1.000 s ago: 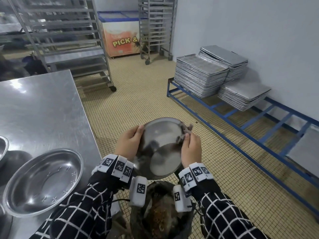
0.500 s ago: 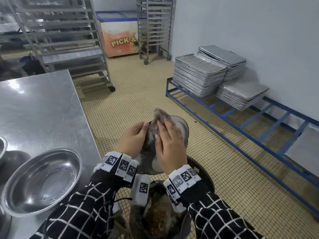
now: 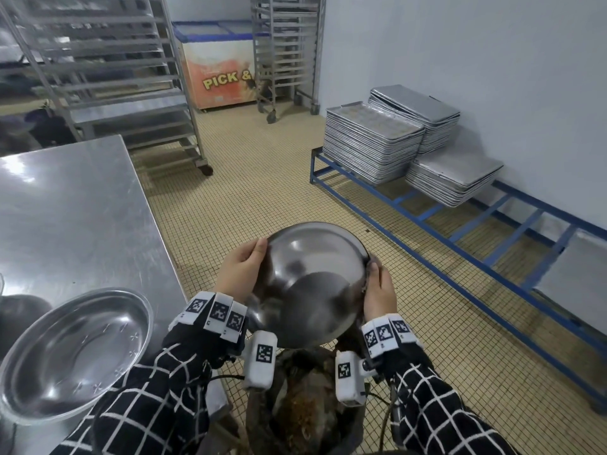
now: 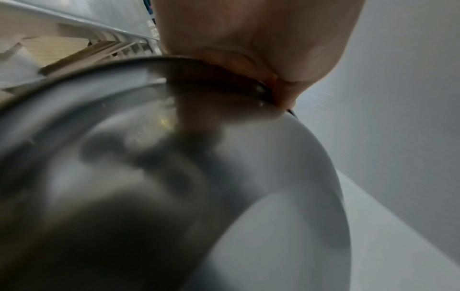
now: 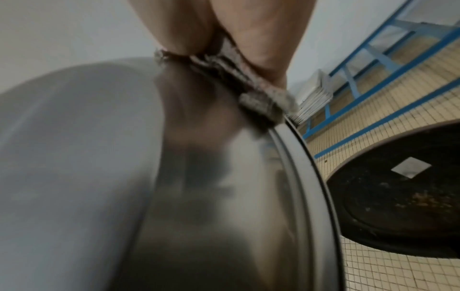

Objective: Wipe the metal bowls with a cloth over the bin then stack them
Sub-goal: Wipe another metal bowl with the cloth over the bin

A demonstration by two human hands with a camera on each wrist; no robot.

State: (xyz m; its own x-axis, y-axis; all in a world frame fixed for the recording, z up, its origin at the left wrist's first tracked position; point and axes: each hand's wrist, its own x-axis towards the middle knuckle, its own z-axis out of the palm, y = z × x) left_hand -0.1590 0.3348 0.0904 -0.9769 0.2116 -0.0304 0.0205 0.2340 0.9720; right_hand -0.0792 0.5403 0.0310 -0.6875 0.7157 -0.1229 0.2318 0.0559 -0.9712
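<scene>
I hold a metal bowl (image 3: 312,284) over the dark bin (image 3: 305,415), tilted so its rounded underside faces me. My left hand (image 3: 238,274) grips the bowl's left rim, thumb on the outside. My right hand (image 3: 377,290) is at the right rim. In the right wrist view this hand (image 5: 248,29) pinches a grey cloth (image 5: 261,102) against the rim of the bowl (image 5: 74,157). The left wrist view shows my left hand (image 4: 248,39) curled over the edge of the bowl (image 4: 273,196). The bowl's inside is hidden.
A second metal bowl (image 3: 75,353) lies upright on the steel table (image 3: 72,205) to my left. Stacked baking trays (image 3: 371,142) sit on a blue frame (image 3: 427,211) at the right wall. Wheeled racks (image 3: 131,77) stand behind.
Half a second ago my right hand was rubbing the cloth across the bowl's upper part. Now it is at the right rim, and the bowl has turned its underside toward me.
</scene>
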